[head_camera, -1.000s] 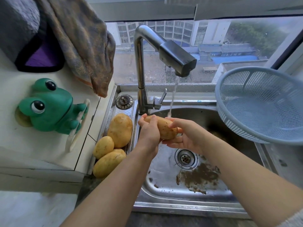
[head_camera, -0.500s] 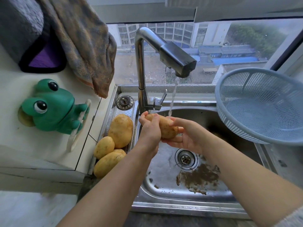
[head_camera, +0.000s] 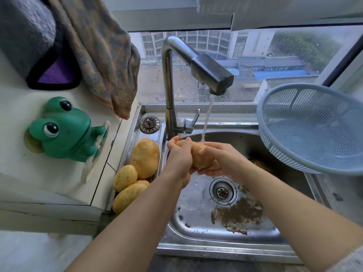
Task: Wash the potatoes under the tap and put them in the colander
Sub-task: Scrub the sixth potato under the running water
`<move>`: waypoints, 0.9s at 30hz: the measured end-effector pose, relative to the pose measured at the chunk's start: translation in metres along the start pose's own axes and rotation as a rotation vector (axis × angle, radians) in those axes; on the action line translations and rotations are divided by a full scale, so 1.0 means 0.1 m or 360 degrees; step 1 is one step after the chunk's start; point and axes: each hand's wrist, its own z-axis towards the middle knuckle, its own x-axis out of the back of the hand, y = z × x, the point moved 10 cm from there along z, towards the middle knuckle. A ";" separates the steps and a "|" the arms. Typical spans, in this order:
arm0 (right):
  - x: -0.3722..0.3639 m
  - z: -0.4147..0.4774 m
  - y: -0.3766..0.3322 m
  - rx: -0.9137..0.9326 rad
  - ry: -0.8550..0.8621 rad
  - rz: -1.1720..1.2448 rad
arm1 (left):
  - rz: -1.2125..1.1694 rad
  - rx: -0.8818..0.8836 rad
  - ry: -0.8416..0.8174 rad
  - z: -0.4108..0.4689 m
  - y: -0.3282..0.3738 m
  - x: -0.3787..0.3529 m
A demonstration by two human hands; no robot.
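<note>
Compared with half a second ago, little has changed. The left hand (head_camera: 179, 154) and right hand (head_camera: 221, 160) hold the same potato (head_camera: 199, 157) over the sink (head_camera: 196, 228), under the tap (head_camera: 212, 73). The right fingers now lie slightly further across its top, where the water stream (head_camera: 206, 118) lands.

The left hand curls round the potato's left end and hides it. The right hand cups the potato from the right and below, so only the middle of the potato shows.

The blue colander (head_camera: 262, 116) sits tilted at the sink's right edge, cut off by the frame, and shows only its own mesh. Brown dirt (head_camera: 239, 213) lies in the sink beside the drain (head_camera: 223, 191).

Three unwashed potatoes (head_camera: 144, 158) are piled on the sink's left ledge. A sliver between them may be a fourth, but I cannot tell.
</note>
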 end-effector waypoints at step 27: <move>-0.04 -0.01 -0.14 0.0278 -0.0086 0.0011 | -0.0529 0.0285 -0.0156 0.05 -0.20 0.08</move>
